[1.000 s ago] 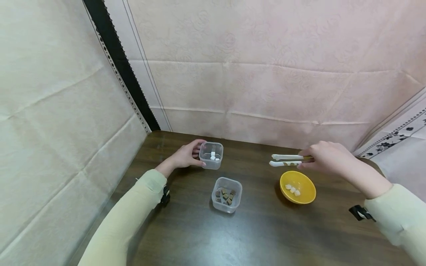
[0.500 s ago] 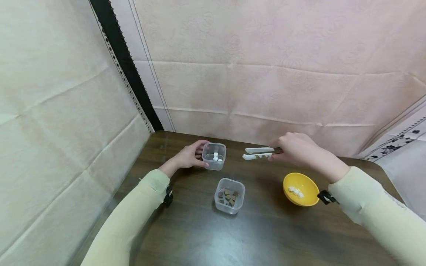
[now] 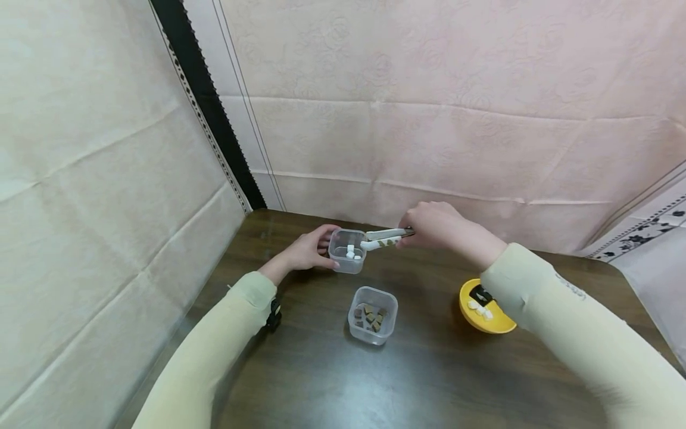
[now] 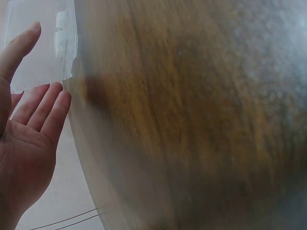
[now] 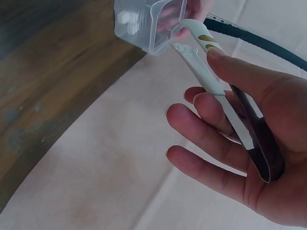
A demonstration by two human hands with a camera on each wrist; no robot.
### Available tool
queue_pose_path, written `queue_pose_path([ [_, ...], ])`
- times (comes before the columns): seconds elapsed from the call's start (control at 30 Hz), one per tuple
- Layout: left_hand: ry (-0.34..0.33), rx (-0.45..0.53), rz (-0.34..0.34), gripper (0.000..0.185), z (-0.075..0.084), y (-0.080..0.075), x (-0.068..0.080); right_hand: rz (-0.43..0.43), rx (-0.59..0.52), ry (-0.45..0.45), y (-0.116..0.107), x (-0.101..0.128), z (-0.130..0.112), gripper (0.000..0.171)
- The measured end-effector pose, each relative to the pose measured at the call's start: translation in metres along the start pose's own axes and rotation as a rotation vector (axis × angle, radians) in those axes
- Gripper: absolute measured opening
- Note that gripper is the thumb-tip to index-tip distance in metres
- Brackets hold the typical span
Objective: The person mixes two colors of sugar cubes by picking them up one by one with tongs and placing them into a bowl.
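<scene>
In the head view my left hand (image 3: 306, 252) grips the left side of a clear plastic container (image 3: 340, 266), thumb at the front and fingers at the back. Several white cubes (image 3: 351, 252) lie inside it. My right hand (image 3: 435, 223) holds a pair of tongs (image 3: 384, 238) with white tips, between thumb and fingers. The tongs' tips, a little apart and with nothing between them, are at the container's right rim; whether they touch it I cannot tell. In the right wrist view the tongs (image 5: 204, 76) point toward the container (image 5: 168, 26).
A second clear container (image 3: 373, 339) with several brown cubes (image 3: 375, 317) stands nearer on the dark wooden table (image 3: 300, 375). At the right, a yellow bowl (image 3: 482, 325) holds several white cubes, partly covered by the right sleeve (image 3: 536, 298). Pale cloth (image 3: 429, 137) hangs behind the table.
My right hand has moved left with the tongs, from above the yellow bowl to the container's rim. The left hand keeps its grip on the container; the view has shifted slightly.
</scene>
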State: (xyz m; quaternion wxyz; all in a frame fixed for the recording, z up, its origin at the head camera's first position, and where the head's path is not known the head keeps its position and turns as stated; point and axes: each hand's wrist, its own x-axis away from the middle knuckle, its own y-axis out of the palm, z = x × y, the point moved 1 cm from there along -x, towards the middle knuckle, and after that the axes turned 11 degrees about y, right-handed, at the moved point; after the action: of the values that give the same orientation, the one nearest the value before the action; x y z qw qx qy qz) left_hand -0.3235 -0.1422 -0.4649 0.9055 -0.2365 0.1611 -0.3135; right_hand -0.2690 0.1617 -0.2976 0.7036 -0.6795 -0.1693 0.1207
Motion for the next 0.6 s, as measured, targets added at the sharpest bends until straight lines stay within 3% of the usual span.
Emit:
queue_pose_path([
  [0.23,0.003,-0.005,-0.002,0.090,-0.002,0.000,-0.001,-0.018,0.026,-0.045,0.001,-0.024,-0.019,0.026],
  [0.6,-0.009,0.013,0.005,0.089,-0.001,0.000,-0.001,-0.111,0.145,0.009,-0.001,-0.054,-0.048,0.033],
])
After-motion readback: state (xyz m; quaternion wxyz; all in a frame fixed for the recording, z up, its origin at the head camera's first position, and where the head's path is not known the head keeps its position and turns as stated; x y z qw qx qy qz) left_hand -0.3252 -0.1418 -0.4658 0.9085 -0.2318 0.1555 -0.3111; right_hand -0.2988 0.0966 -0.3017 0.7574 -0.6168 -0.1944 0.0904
